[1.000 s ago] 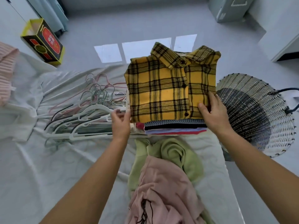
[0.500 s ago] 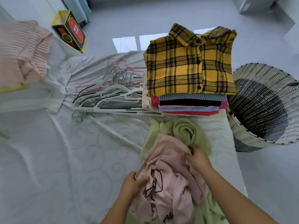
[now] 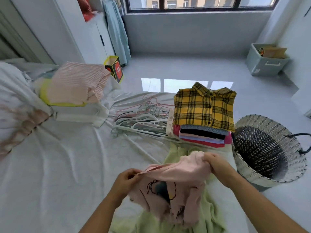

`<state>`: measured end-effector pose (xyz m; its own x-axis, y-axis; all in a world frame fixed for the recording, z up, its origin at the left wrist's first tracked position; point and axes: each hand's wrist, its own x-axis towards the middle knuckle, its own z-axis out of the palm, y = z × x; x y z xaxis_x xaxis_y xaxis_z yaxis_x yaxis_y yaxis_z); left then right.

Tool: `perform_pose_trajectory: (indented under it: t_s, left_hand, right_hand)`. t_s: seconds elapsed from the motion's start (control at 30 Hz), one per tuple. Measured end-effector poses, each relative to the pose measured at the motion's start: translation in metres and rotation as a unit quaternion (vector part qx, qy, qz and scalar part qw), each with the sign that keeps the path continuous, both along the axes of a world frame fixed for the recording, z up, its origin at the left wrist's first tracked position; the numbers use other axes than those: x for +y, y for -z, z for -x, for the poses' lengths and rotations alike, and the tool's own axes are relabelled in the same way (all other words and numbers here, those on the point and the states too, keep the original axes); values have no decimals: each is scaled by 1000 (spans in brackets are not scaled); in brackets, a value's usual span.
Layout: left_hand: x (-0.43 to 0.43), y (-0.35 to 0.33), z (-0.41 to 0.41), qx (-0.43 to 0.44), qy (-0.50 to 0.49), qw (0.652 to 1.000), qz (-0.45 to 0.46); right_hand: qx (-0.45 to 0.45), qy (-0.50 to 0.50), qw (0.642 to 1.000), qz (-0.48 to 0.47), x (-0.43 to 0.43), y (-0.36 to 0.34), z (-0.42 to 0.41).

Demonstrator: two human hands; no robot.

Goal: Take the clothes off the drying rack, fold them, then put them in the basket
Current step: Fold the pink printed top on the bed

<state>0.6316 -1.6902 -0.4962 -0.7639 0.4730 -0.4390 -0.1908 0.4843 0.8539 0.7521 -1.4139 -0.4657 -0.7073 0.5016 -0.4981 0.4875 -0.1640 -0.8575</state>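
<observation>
Pink printed top (image 3: pixel 176 179) held up near, over green garment (image 3: pixel 193 214) on bed; left hand (image 3: pixel 127 178) pinches one edge, right hand (image 3: pixel 217 163) grips the other, hands apart; light, limp, likely best held at shoulder seams

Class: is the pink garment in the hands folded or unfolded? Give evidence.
Unfolded: the pink garment hangs crumpled, its edge stretched between the left hand and right hand.
</observation>
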Motion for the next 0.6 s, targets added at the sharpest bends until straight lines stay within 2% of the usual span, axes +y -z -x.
perform_pose_trajectory:
  t_s: [0.1, 0.17, 0.3, 0.43, 0.6]
  left_hand:
    - [-16, -43, 0, 47, -13, 999, -19]
    - [-29, -71, -1, 86, -29, 995, -28]
    - [-63, -124, -8, 139, -36, 988, -48]
    - [-95, -161, -20, 172, 1, 984, -56]
    - [-124, -196, -16, 198, -17, 979, -49]
  right_hand:
    - [-80, -140, 981, -108, -15, -37, 1]
    - [-89, -169, 964, -185, -25, -67, 2]
    - [56, -108, 974, -190, -43, -137, 4]
    - [168, -77, 957, -222, -69, -202, 15]
    - [208, -101, 930, -286, -108, -257, 36]
